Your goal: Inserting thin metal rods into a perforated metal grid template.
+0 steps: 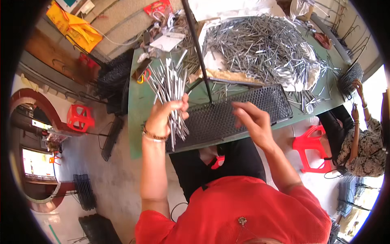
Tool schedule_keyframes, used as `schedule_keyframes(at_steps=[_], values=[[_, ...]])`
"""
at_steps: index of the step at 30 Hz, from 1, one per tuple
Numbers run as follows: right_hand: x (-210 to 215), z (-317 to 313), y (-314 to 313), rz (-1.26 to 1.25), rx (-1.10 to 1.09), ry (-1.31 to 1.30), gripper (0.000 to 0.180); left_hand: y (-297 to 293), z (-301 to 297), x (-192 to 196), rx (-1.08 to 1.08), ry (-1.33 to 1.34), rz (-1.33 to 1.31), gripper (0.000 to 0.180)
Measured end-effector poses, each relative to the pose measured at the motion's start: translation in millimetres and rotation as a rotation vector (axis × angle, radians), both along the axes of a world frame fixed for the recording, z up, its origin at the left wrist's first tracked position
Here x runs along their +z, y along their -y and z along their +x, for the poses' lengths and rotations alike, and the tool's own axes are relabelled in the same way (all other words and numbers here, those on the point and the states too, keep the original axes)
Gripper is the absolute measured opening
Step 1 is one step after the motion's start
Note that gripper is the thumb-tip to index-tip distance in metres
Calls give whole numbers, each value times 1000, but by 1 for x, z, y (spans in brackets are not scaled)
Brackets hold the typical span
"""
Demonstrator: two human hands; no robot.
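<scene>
**Bright Room, Bowed Edges**

We see bright light, washed out at the opening [38,162] on the left and along the right rim. Glints speckle the metal rods [260,46]. Fisheye distortion bends straight lines; black fills all 4 corners.

One left hand [160,116], one right hand [256,125], that's two! One bunch of metal rods [167,83], one big heap of rods [264,49], far too many single pieces to count! One mesh tray [203,124], one bench [140,107], one dark pole [196,42], one red packet [157,7], at least two red stools [307,143], and one co-worker [367,148]!
</scene>
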State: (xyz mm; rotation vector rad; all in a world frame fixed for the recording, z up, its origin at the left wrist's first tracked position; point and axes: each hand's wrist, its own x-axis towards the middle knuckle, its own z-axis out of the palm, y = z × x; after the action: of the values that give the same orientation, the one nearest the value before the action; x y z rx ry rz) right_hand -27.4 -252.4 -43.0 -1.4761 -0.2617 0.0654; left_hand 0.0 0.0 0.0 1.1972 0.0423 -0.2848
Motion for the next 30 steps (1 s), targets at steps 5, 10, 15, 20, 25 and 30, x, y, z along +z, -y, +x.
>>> schedule_keyframes(at_steps=[5, 10, 15, 20, 25, 30], values=[[-7, 2, -41, 82, 196, -194, 39, 23, -80, -33, -60, -144, -178, 41], [-46, 3, -53, 181, 381, -386, 38, 29, -125, -72, -146, -275, -295, 41], [-62, -4, -53, 120, 349, -514, 29, 26, -141, -112, -216, -314, -360, 40], [-69, -1, -52, 61, 228, -478, 25, 23, -144, -123, -221, -318, -337, 51], [-52, 11, -65, -69, 15, -194, 22, 11, -144, -134, -157, -279, -357, 28], [-30, 26, -92, -245, -78, 237, 19, 6, -140, -143, -92, -316, -332, 21]])
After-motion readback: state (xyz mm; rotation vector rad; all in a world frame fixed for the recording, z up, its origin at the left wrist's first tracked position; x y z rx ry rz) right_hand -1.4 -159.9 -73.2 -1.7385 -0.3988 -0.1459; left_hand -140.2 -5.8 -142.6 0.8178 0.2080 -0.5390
